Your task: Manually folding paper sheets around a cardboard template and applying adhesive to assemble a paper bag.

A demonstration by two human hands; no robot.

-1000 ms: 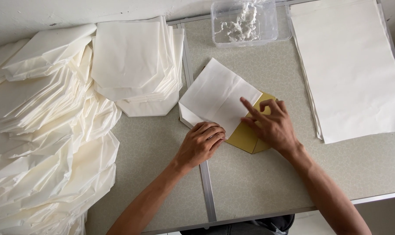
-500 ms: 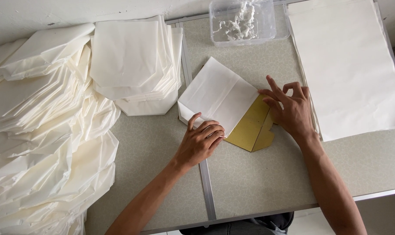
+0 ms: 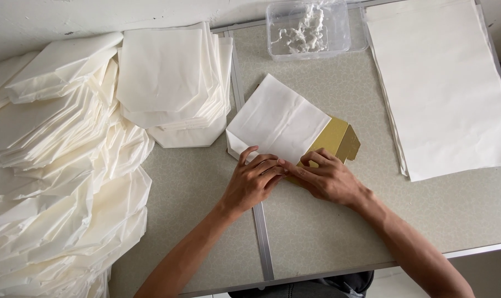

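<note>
A white folded paper sheet (image 3: 278, 121) lies tilted on the grey table, wrapped partly over a flat gold card piece (image 3: 339, 140) that sticks out at its right side. My left hand (image 3: 253, 182) presses its fingertips on the paper's near edge. My right hand (image 3: 328, 176) rests beside it, fingers bent down on the same edge where paper meets gold card. The fingertips of both hands touch. The near corner of the gold piece is hidden under my hands.
A stack of folded white paper bags (image 3: 170, 83) sits behind left, and a large fanned heap of them (image 3: 57, 182) fills the left side. Flat white sheets (image 3: 444, 83) lie at right. A clear plastic tub (image 3: 308, 27) holds white paste. A metal seam (image 3: 261, 232) divides the table.
My right hand has come back from the gold piece's right side to the paper's near edge, meeting my left hand, which slid slightly right. More gold card is now covered.
</note>
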